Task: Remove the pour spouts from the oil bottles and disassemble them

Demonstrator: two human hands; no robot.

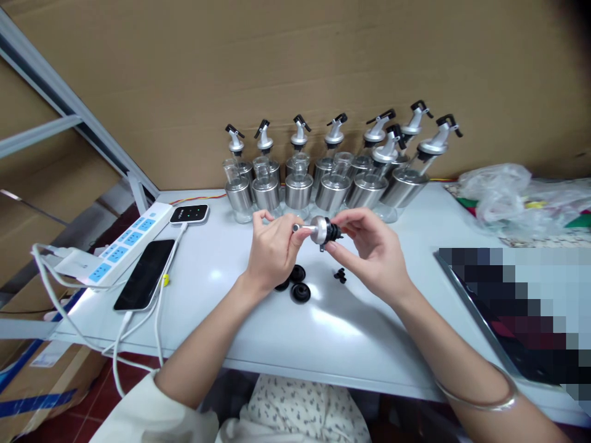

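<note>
The left hand [272,249] has its thumb and forefinger clamped on the silver spout of a pourer [318,229], which lies on its side in the air between the two hands, above the table [207,332], its ribbed black stopper facing right. The right hand [373,252] comes in from the other side, thumb below and fingertips above the stopper, bent around its edge; whether they grip it or merely rest against it, I cannot tell. On the table below, round black caps [301,293] lie near the left hand, partly hidden by it, and a little cluster of small black pieces [340,275] lies below the right. Beyond the hands stand two rows of steel-and-glass bottles [298,189]; the four at the left of the front row have bare glass necks, while silver pourers with black levers top the others. To the left are a phone [145,274], a power strip [124,246], a small device [189,213] with a dark face and white cables [159,320]. Clear plastic bags [501,187] lie at the far right. A cardboard sheet [277,61] rises behind the bottles, and a thin bracelet [489,407] circles the right forearm.
</note>
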